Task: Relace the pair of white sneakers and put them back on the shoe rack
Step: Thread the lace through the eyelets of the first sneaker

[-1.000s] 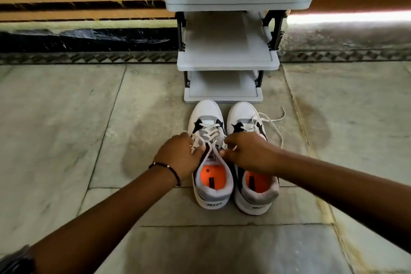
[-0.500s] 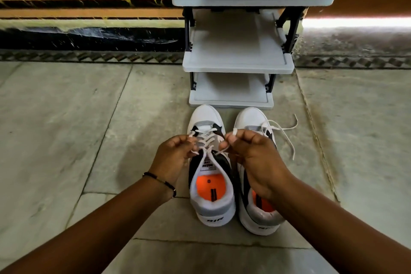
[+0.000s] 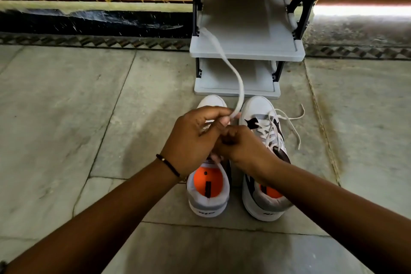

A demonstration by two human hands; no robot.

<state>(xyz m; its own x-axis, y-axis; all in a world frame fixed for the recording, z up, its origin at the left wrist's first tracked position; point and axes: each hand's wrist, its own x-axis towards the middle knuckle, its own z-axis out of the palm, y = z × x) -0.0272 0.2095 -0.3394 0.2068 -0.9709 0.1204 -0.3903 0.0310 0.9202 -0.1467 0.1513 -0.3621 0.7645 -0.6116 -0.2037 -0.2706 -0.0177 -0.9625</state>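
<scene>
Head view — looking down, close above floor [image 3: 66,140].

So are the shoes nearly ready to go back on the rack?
Not yet. The right sneaker has laces crossed through its holes, but the ends lie loose on the floor. Both hands, left hand and right hand, are working over the left sneaker, pulling its lace up. Both shoes sit on the floor, and the shoe rack shelves hold nothing.

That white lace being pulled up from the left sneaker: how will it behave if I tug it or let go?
Probably limp: the lace curves loosely above the left hand rather than standing straight. Likely light, since a fingertip pinch holds it up. Released, it would probably flop onto the left sneaker or the floor, like the loose ends beside the right sneaker.
</scene>
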